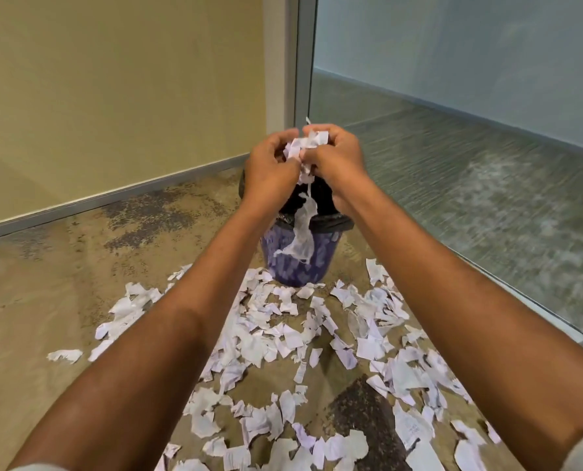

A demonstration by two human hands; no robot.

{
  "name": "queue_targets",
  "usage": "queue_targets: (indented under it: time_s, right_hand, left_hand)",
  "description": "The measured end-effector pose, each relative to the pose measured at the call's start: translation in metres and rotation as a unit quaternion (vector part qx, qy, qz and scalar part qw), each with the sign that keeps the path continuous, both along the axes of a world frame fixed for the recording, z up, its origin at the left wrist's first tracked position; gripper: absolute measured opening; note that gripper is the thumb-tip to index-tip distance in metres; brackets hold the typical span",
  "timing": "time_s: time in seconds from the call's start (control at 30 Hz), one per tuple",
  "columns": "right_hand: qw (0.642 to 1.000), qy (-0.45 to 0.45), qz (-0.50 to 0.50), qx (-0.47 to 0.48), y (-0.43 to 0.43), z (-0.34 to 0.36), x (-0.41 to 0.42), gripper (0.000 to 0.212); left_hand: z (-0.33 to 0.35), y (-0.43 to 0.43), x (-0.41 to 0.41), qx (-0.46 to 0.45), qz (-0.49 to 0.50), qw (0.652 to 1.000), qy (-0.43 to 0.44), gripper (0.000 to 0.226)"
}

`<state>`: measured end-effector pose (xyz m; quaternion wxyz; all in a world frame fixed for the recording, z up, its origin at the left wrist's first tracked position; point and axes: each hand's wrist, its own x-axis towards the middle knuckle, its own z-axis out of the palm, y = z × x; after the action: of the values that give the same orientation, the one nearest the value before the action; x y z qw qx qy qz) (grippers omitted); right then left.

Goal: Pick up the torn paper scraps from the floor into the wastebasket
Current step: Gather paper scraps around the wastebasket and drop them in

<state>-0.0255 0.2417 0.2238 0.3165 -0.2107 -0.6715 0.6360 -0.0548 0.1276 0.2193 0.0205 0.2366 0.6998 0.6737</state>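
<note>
Head view: two bare forearms are stretched forward, and the left hand [271, 164] and right hand [334, 158] are brought together above a wastebasket [293, 263]. A bunch of scraps [305, 144] is gripped between both hands, with the fingers [283, 137] of each curled tightly around it; how much paper is enclosed cannot be made out. A thin, crumpled strip [302, 232] is seen dangling from the bunch, down across the basket's front. The wastebasket is a tapered purple tub with pale flecks, lined with a glossy black bin liner [331, 220]. Its mouth and far rim are largely hidden by the hands and wrists. Torn paper scraps [283, 334], white, jagged and faintly printed, are scattered thickly over the floor [45, 283] in front of the basket. Some are covered by the arms or cut off at the lower edge. The floor is mottled tan with dark patches. A cream wall [113, 79] stands to the left and a frosted glass panel [453, 62] to the right.
</note>
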Motion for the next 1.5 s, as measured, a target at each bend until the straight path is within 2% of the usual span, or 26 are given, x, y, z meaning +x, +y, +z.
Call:
queue_targets:
  time_s: [0.13, 0.27, 0.4, 0.57, 0.7, 0.77, 0.83, 0.9, 0.97, 1.07, 1.13, 1.5]
  right_hand:
    - [0.996, 0.085, -0.004, 0.035, 0.013, 0.038, -0.016, 0.049]
    - [0.981, 0.169, 0.021, 0.087, 0.021, 0.061, -0.024, 0.036]
    - [0.976, 0.192, 0.032, 0.098, 0.028, 0.049, -0.035, 0.034]
    - [0.995, 0.086, 0.03, 0.043, 0.038, 0.001, -0.051, 0.042]
    - [0.998, -0.045, 0.038, 0.002, 0.049, -0.046, -0.055, 0.034]
    - [0.993, -0.105, 0.053, 0.006, 0.056, -0.066, -0.053, 0.024]
    - [0.985, -0.16, 0.052, 0.04, 0.064, -0.08, -0.053, 0.024]
    - [0.978, -0.19, 0.033, 0.076, 0.068, -0.085, -0.053, 0.028]
    - [0.963, -0.221, 0.019, 0.154, 0.069, -0.08, -0.049, 0.029]
    - [0.912, -0.275, 0.005, 0.304, 0.064, -0.066, -0.039, 0.031]
    - [0.892, -0.284, 0.003, 0.353, 0.059, -0.056, -0.034, 0.036]
    - [0.895, -0.229, 0.027, 0.383, 0.013, -0.047, 0.025, 0.031]
  left_hand:
    - [0.036, 0.017, -0.02, 0.069, -0.009, 0.996, 0.051, 0.037]
    - [0.057, 0.028, -0.037, 0.119, -0.019, 0.987, 0.11, 0.031]
    - [0.048, 0.04, -0.055, 0.139, -0.024, 0.984, 0.111, 0.041]
    - [-0.003, 0.056, -0.073, 0.068, -0.026, 0.997, 0.008, 0.05]
    - [-0.046, 0.054, -0.079, 0.01, -0.048, 0.993, -0.11, 0.064]
    - [-0.058, 0.05, -0.079, 0.002, -0.05, 0.987, -0.155, 0.07]
    - [-0.058, 0.045, -0.076, -0.013, -0.045, 0.983, -0.175, 0.078]
    - [-0.053, 0.041, -0.072, -0.01, -0.05, 0.982, -0.18, 0.079]
    - [-0.047, 0.037, -0.067, -0.007, -0.058, 0.982, -0.179, 0.077]
    - [-0.043, 0.031, -0.064, -0.014, -0.058, 0.985, -0.164, 0.074]
    - [-0.042, 0.026, -0.061, -0.025, -0.052, 0.987, -0.151, 0.07]
    - [-0.052, -0.023, -0.008, -0.171, -0.075, 0.979, -0.078, 0.039]
